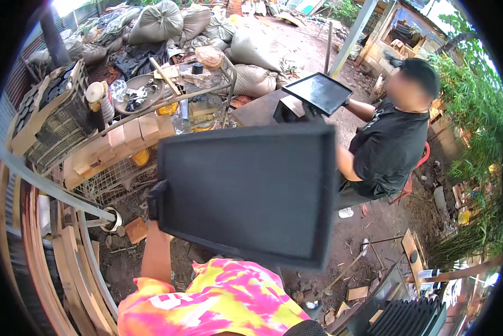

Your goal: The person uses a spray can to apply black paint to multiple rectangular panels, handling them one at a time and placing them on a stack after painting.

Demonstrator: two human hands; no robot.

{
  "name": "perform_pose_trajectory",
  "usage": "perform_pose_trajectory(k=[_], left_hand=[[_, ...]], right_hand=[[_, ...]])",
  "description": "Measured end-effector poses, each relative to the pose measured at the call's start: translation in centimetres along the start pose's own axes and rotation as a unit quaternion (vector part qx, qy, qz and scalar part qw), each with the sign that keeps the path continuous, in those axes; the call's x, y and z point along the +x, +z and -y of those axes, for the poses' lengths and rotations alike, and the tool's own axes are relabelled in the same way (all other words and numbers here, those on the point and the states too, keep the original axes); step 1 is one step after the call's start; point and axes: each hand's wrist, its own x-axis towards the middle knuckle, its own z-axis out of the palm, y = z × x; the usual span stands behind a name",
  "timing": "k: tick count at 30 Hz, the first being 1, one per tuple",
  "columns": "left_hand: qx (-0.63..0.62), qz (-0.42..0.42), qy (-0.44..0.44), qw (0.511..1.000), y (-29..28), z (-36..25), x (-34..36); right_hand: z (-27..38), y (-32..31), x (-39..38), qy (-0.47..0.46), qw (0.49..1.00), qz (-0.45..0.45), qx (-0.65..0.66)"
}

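A large black rectangular tray (246, 190) with a raised rim is held up in front of me, tilted so its flat inner face shows; its edges are slightly blurred. My left hand (157, 199), in a black glove, grips the tray's left edge. My right hand does not show, and I cannot tell whether it is behind the tray. Across from me on the right, a person (394, 131) in a black shirt and cap has a gloved hand at a second, glossier black tray (318, 92), which sits above a dark stand.
Left of me is a wire-mesh rack (117, 179) with wooden blocks and a crate (61, 120) of dark round pieces. Long planks (72, 263) lean nearby. Stuffed sacks (257, 50) lie behind. Ribbed black pieces (402, 319) lie lower right, with wood scraps on the dirt.
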Motion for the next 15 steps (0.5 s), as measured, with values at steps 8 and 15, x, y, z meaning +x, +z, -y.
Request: perform_pose_trajectory(k=[8,15], left_hand=[[0.046,-0.177,0.065,0.981,-0.4,1.8,2.9],[0.018,0.028,-0.016,0.999,9.4,12.9,20.3]], right_hand=[[7.0,5.2,7.8,-0.141,0.978,0.066,0.14],[16.2,9.9,17.1,-0.1,0.989,0.071,0.082]])
